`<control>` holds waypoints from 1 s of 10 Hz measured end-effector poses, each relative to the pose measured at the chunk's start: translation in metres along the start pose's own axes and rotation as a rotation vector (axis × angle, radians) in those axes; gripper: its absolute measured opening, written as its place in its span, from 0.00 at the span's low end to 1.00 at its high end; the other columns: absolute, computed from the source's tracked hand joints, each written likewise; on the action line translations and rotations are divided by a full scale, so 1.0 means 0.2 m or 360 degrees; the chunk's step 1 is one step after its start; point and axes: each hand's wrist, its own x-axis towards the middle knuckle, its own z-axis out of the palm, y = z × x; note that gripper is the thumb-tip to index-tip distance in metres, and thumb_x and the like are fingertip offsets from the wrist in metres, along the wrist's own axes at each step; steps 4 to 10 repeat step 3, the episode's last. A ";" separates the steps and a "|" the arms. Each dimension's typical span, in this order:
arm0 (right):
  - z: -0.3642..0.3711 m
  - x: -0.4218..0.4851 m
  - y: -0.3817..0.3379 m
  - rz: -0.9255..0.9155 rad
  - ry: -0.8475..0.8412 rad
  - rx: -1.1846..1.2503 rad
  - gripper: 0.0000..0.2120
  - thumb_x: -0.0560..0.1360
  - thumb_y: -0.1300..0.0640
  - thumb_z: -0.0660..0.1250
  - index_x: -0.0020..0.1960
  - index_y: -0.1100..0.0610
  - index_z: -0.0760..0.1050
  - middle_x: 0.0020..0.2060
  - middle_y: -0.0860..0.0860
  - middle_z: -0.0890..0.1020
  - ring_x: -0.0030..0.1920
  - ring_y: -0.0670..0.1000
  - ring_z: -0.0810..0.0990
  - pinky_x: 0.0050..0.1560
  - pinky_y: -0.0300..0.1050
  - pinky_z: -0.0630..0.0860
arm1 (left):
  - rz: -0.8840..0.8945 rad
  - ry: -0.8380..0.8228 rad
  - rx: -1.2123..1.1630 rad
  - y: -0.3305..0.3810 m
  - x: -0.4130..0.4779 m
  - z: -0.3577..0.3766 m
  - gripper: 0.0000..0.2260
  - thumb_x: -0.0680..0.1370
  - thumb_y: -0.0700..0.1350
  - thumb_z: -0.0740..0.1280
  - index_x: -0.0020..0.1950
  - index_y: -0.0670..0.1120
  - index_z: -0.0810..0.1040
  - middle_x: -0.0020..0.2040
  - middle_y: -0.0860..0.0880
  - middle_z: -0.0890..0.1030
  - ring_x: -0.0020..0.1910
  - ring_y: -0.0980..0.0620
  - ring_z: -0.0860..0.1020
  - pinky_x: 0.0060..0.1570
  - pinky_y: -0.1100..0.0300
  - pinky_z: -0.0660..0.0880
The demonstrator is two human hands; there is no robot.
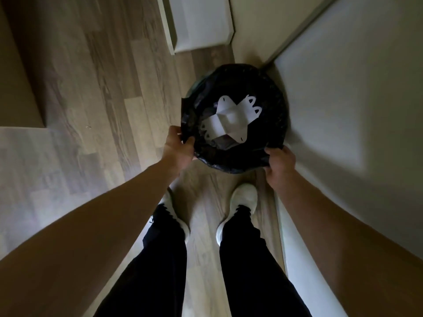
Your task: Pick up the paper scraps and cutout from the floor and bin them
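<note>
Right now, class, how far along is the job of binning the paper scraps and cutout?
Nearly done. The white cutout already lies inside the bin, on its black bag. In hand: the left hand and right hand each grip the bag's near rim. Left: possibly a small speck on the wooden floor, too small to identify.

You see one round bin [233,161] with one black bag in it. Inside the bag lies one white paper cutout [229,117]. You have two hands on the bag edge: one left hand [179,148] and one right hand [280,164]. Below stand two white shoes [243,199].
</note>
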 end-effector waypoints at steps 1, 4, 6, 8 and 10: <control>0.02 0.02 0.02 -0.0014 -0.0003 0.0073 0.21 0.80 0.71 0.65 0.71 0.62 0.75 0.58 0.59 0.81 0.58 0.61 0.81 0.67 0.59 0.77 | 0.0123 0.0032 0.0157 -0.05 0.03 0.03 0.08 0.82 0.47 0.65 0.59 0.50 0.67 0.48 0.54 0.78 0.41 0.49 0.81 0.32 0.57 0.84; 0.03 -0.13 -0.04 -0.0038 0.0089 -0.0117 0.20 0.80 0.65 0.69 0.72 0.62 0.73 0.63 0.62 0.81 0.65 0.64 0.81 0.68 0.59 0.77 | -0.0034 -0.0042 -0.0127 0.05 -0.11 -0.07 0.19 0.82 0.49 0.69 0.70 0.48 0.68 0.63 0.45 0.81 0.49 0.50 0.83 0.52 0.45 0.86; 0.03 -0.13 -0.04 -0.0038 0.0089 -0.0117 0.20 0.80 0.65 0.69 0.72 0.62 0.73 0.63 0.62 0.81 0.65 0.64 0.81 0.68 0.59 0.77 | -0.0034 -0.0042 -0.0127 0.05 -0.11 -0.07 0.19 0.82 0.49 0.69 0.70 0.48 0.68 0.63 0.45 0.81 0.49 0.50 0.83 0.52 0.45 0.86; 0.03 -0.13 -0.04 -0.0038 0.0089 -0.0117 0.20 0.80 0.65 0.69 0.72 0.62 0.73 0.63 0.62 0.81 0.65 0.64 0.81 0.68 0.59 0.77 | -0.0034 -0.0042 -0.0127 0.05 -0.11 -0.07 0.19 0.82 0.49 0.69 0.70 0.48 0.68 0.63 0.45 0.81 0.49 0.50 0.83 0.52 0.45 0.86; 0.03 -0.13 -0.04 -0.0038 0.0089 -0.0117 0.20 0.80 0.65 0.69 0.72 0.62 0.73 0.63 0.62 0.81 0.65 0.64 0.81 0.68 0.59 0.77 | -0.0034 -0.0042 -0.0127 0.05 -0.11 -0.07 0.19 0.82 0.49 0.69 0.70 0.48 0.68 0.63 0.45 0.81 0.49 0.50 0.83 0.52 0.45 0.86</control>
